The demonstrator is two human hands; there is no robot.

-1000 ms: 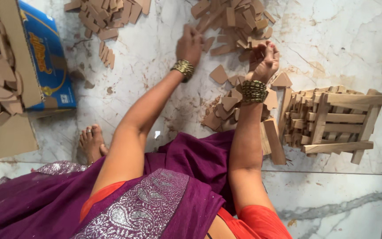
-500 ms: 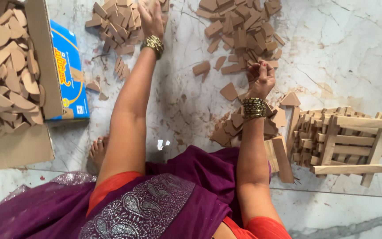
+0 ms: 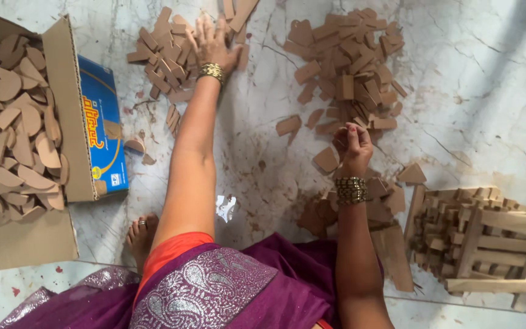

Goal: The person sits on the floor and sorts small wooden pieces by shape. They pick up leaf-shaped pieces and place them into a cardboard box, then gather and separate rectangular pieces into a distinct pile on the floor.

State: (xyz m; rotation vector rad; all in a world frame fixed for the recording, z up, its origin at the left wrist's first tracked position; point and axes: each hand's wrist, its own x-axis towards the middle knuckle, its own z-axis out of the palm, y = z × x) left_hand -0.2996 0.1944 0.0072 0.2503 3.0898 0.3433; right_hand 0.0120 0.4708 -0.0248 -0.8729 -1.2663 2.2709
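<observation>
My left hand (image 3: 214,44) lies flat with fingers spread on a pile of small brown cardboard strips (image 3: 162,52) at the upper left of the marble floor. My right hand (image 3: 353,145) is raised over the floor with its fingers curled; a small brown piece may be pinched in them, but I cannot tell. It hovers just below a larger heap of brown pieces (image 3: 348,67). Loose flat pieces (image 3: 326,159) lie beside it. More pieces (image 3: 385,198) are stacked under my right wrist.
An open cardboard box (image 3: 68,116) full of curved brown cut-outs stands at the left, its blue side facing me. A wooden crate-like frame (image 3: 488,244) packed with strips sits at the right. My bare foot (image 3: 141,234) and purple garment occupy the bottom.
My left hand has reached farther out to the upper-left pile and flattened on it. My right hand has stayed near the loose pieces. The view has shifted, showing more of the box.
</observation>
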